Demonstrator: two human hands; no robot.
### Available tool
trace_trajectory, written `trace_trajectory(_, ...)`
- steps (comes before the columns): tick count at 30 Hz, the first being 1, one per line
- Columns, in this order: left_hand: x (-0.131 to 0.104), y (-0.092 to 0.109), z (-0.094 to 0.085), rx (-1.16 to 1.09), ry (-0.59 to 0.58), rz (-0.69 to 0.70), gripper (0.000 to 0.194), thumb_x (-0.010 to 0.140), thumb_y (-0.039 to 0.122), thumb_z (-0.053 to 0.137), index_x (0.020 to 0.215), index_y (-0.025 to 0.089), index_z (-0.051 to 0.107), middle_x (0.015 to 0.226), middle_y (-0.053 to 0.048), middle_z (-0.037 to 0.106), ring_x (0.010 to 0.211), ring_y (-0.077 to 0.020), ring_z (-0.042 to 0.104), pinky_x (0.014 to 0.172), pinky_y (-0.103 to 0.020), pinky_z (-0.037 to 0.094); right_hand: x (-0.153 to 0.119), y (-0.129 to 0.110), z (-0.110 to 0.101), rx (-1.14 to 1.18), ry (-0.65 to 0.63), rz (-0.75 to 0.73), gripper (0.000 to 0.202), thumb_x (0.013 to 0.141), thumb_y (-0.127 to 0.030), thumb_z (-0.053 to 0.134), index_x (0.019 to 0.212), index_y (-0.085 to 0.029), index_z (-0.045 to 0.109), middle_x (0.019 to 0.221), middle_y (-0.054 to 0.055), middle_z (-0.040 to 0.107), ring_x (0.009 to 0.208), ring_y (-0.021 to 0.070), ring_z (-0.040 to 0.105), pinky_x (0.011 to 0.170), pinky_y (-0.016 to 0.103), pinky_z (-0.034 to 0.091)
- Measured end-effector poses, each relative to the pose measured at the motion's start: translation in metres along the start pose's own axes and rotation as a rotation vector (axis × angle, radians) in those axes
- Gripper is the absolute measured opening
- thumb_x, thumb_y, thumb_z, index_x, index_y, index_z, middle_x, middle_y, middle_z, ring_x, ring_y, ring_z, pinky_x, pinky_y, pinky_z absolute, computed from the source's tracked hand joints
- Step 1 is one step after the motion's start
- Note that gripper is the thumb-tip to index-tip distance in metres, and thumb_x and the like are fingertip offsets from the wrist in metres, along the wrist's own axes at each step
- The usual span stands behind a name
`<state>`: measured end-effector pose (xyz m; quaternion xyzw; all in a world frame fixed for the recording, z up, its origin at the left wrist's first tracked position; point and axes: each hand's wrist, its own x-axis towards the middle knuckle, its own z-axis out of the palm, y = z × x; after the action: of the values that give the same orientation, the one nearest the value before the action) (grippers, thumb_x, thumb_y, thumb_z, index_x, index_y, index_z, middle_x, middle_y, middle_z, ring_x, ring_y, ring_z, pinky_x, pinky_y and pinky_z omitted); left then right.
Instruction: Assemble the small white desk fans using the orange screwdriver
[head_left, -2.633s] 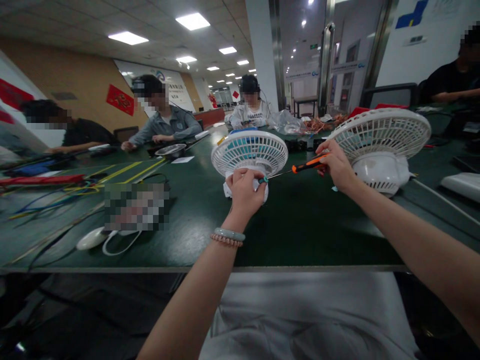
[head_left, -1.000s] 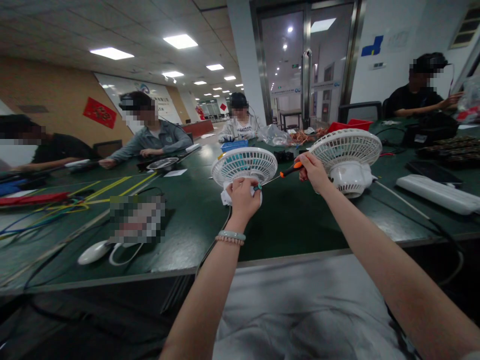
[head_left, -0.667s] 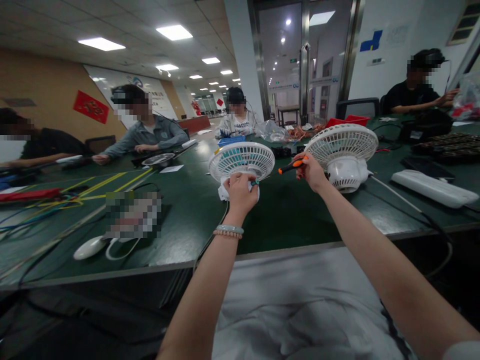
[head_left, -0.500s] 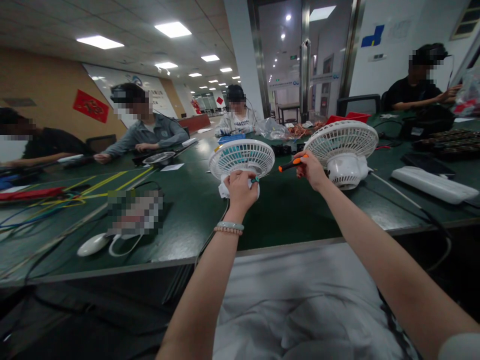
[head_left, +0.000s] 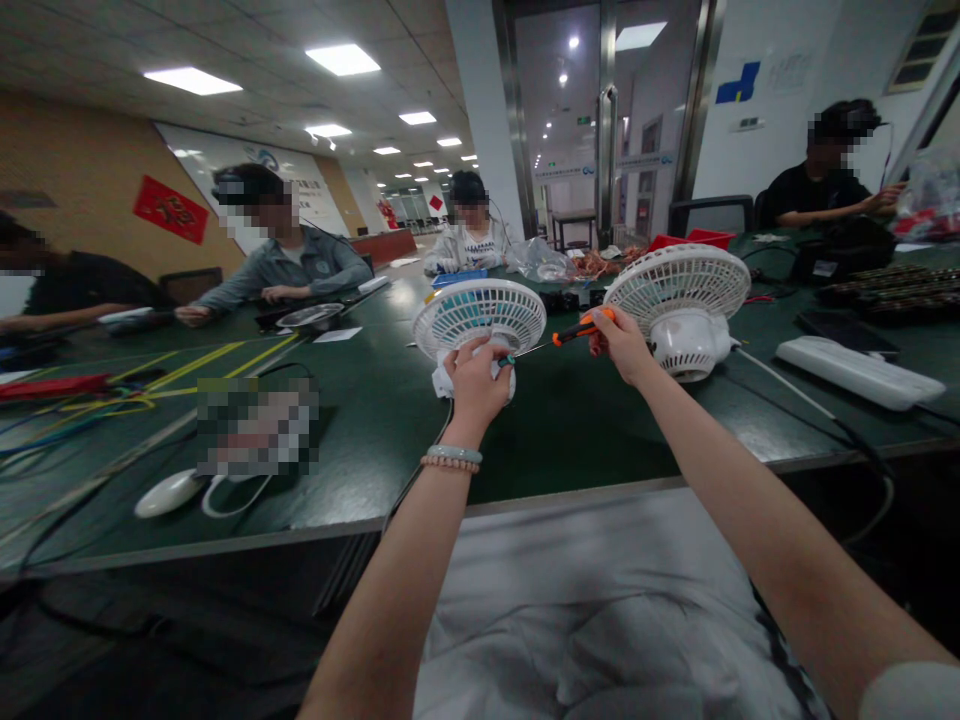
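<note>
A small white fan (head_left: 480,312) stands in front of me, its cage facing up and away. My left hand (head_left: 477,380) is closed round the fan's motor housing. A small green piece (head_left: 506,361) shows by its thumb and fingertips; I cannot make out what it is. My right hand (head_left: 619,345) grips a screwdriver (head_left: 577,328) by its orange-and-black handle. The thin shaft points left, and its tip is at or close to the green piece. Just behind the right hand stands a second, larger white fan (head_left: 682,285).
The green table (head_left: 577,440) carries a white power strip (head_left: 859,372) at right. A white mouse (head_left: 171,493) and yellow cables (head_left: 202,365) are at left. Red trays (head_left: 709,238) and a clear plastic bag (head_left: 540,260) lie further back. Several people sit round the table.
The screwdriver has turned so that its shaft now shows, reaching left to the green piece at my left hand. The whole view has shifted slightly; the left hand stays on the small fan.
</note>
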<state>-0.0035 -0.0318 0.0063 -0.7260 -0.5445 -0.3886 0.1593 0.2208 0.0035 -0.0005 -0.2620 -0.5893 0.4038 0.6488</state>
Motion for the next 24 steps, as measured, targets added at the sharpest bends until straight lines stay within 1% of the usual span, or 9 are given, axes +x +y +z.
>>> trace_trajectory(3, -0.0001, -0.0012, 0.0013, -0.003, 0.015, 0.008, 0.015, 0.072, 0.024, 0.057, 0.087, 0.024, 0.06, 0.102, -0.004, 0.062, 0.111, -0.0225, 0.048, 0.096, -0.042, 0.022, -0.0012, -0.0024, 0.0014, -0.016, 0.008, 0.018, 0.03, 0.075, -0.049, 0.055, 0.081, -0.02, 0.052, 0.046, -0.008, 0.037, 0.039, 0.0057, 0.037, 0.039, 0.02, 0.036)
trace_trajectory(7, -0.0002, -0.002, 0.0022, -0.005, 0.019, 0.022, 0.016, 0.072, 0.024, 0.057, 0.087, 0.024, 0.06, 0.097, -0.004, 0.064, 0.108, -0.0219, 0.05, 0.095, -0.041, 0.023, -0.0012, -0.0036, 0.0016, 0.02, 0.015, 0.053, 0.021, 0.075, -0.04, 0.055, 0.083, -0.021, 0.051, 0.047, -0.009, 0.034, 0.039, 0.0049, 0.035, 0.041, 0.019, 0.037)
trace_trajectory(10, 0.0001, -0.0017, 0.0017, -0.007, 0.015, 0.022, 0.015, 0.072, 0.025, 0.057, 0.087, 0.024, 0.06, 0.096, -0.004, 0.064, 0.108, -0.0221, 0.05, 0.094, -0.041, 0.023, 0.0005, -0.0016, -0.0002, 0.041, 0.03, 0.082, 0.017, 0.074, -0.033, 0.053, 0.087, -0.021, 0.051, 0.053, -0.008, 0.039, 0.042, 0.005, 0.038, 0.041, 0.019, 0.038)
trace_trajectory(15, 0.0003, -0.0008, 0.0006, -0.007, -0.001, 0.003, 0.016, 0.072, 0.026, 0.057, 0.087, 0.025, 0.061, 0.099, -0.004, 0.064, 0.109, -0.0227, 0.049, 0.094, -0.042, 0.023, 0.0026, 0.0015, -0.0037, 0.018, 0.029, 0.103, 0.021, 0.071, -0.027, 0.049, 0.092, -0.022, 0.052, 0.06, -0.006, 0.045, 0.046, 0.0059, 0.042, 0.042, 0.019, 0.039)
trace_trajectory(19, 0.0002, 0.0002, 0.0, -0.01, 0.003, 0.002, 0.015, 0.072, 0.026, 0.057, 0.087, 0.025, 0.061, 0.098, -0.004, 0.064, 0.109, -0.0229, 0.049, 0.094, -0.042, 0.023, 0.0018, -0.0007, -0.0035, -0.001, 0.024, 0.105, 0.022, 0.072, -0.03, 0.049, 0.093, -0.022, 0.053, 0.058, -0.006, 0.045, 0.046, 0.0068, 0.042, 0.041, 0.019, 0.039)
trace_trajectory(22, 0.0004, 0.001, -0.0001, -0.005, -0.003, -0.01, 0.015, 0.072, 0.026, 0.057, 0.087, 0.025, 0.061, 0.099, -0.004, 0.064, 0.108, -0.0231, 0.049, 0.094, -0.043, 0.023, 0.0004, -0.0038, -0.0025, -0.062, 0.035, 0.067, 0.021, 0.075, -0.037, 0.051, 0.089, -0.021, 0.054, 0.05, -0.007, 0.038, 0.04, 0.006, 0.037, 0.038, 0.019, 0.035)
trace_trajectory(24, 0.0006, 0.0013, -0.0002, 0.0, -0.011, -0.014, 0.015, 0.072, 0.026, 0.057, 0.087, 0.025, 0.061, 0.098, -0.004, 0.064, 0.108, -0.0233, 0.049, 0.094, -0.043, 0.023, -0.0001, -0.0052, -0.0023, -0.098, 0.04, 0.052, 0.021, 0.076, -0.039, 0.051, 0.087, -0.021, 0.055, 0.046, -0.009, 0.032, 0.037, 0.0054, 0.032, 0.037, 0.019, 0.033)
